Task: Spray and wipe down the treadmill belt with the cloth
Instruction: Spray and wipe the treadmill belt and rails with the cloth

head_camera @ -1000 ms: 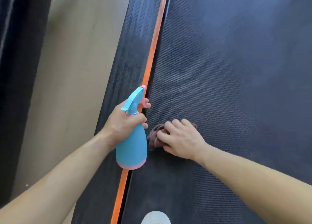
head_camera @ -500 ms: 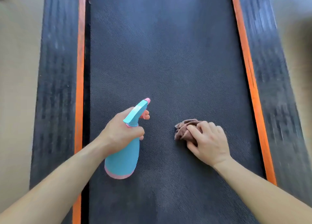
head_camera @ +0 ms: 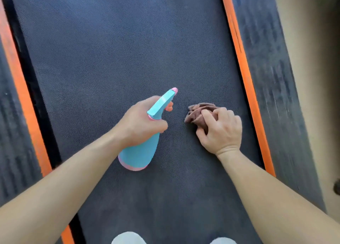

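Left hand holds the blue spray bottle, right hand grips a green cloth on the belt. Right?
No: the cloth is brown, not green, per the head view. As stated, the left hand holds the blue spray bottle, and the right hand grips the cloth on the belt.

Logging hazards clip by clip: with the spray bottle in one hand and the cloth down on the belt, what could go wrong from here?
The right hand grips the cloth bunched into a small wad, so passes may leave unwiped strips on the belt. The left hand holds the spray bottle over the belt; what look like shoes stand on it, so wet patches might be slippery.
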`<state>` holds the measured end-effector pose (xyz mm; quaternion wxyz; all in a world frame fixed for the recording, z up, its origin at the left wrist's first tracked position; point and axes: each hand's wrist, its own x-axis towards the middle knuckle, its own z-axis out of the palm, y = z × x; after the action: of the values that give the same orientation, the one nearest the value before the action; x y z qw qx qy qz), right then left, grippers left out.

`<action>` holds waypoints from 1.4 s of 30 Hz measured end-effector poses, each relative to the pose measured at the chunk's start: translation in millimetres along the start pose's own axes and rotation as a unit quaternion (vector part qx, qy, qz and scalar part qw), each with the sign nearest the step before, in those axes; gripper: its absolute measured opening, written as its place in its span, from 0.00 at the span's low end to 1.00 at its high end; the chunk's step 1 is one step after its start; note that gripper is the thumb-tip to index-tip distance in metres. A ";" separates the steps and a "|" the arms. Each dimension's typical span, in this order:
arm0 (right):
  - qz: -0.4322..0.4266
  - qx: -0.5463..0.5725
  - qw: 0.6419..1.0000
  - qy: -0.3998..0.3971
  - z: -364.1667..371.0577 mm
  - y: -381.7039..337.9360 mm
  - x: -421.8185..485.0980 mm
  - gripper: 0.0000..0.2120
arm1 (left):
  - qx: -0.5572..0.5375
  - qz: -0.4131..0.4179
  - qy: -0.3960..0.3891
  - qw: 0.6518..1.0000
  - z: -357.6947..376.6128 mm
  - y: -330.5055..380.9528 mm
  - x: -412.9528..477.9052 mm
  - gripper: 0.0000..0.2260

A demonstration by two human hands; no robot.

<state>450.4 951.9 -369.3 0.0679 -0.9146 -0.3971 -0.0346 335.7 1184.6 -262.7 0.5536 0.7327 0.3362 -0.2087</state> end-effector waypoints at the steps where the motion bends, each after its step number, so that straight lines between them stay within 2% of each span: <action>1: 0.001 -0.008 1.000 0.001 -0.6 -0.8 -0.1 0.17 | 0.002 0.003 -0.003 1.000 2.7 2.4 -2.3 0.22; 5: 0.004 -0.015 1.000 -0.009 -2.2 -1.8 -0.6 0.17 | -0.020 -0.004 -0.001 1.000 11.4 5.8 -15.1 0.20; 15: 0.009 -0.003 1.000 -0.001 -3.6 -2.6 -1.4 0.17 | -0.029 0.009 0.002 1.000 33.4 3.4 -31.2 0.27; 18: 0.031 -0.002 0.999 -0.019 -9.3 -3.0 -5.2 0.17 | -0.016 0.018 -0.004 1.000 41.2 8.6 -37.9 0.25; 22: 0.126 0.004 0.992 -0.025 -19.4 -3.8 -68.1 0.17 | -0.031 0.017 -0.018 0.999 55.7 4.1 -56.7 0.23; 28: 0.241 0.002 0.969 -0.061 -31.5 -32.2 -192.3 0.22 | -0.021 -0.019 -0.077 0.997 85.8 -20.4 -85.7 0.24; 31: 0.250 0.012 0.965 -0.078 -33.9 -48.9 -213.6 0.28 | 0.024 -0.028 -0.101 0.994 98.9 -27.0 -93.8 0.24; 35: 0.252 0.017 0.965 -0.074 -36.3 -52.3 -219.5 0.28 | 0.066 -0.026 -0.081 0.994 110.4 -30.2 -97.6 0.17; 42: 0.245 0.024 0.967 -0.061 -34.5 -47.9 -221.1 0.27 | 0.091 -0.011 -0.051 0.994 119.2 -21.9 -90.1 0.19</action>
<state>264.2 819.5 -356.5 0.0719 -0.9824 -0.1653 0.0482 265.9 1051.1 -252.0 0.4989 0.7646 0.2951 -0.2820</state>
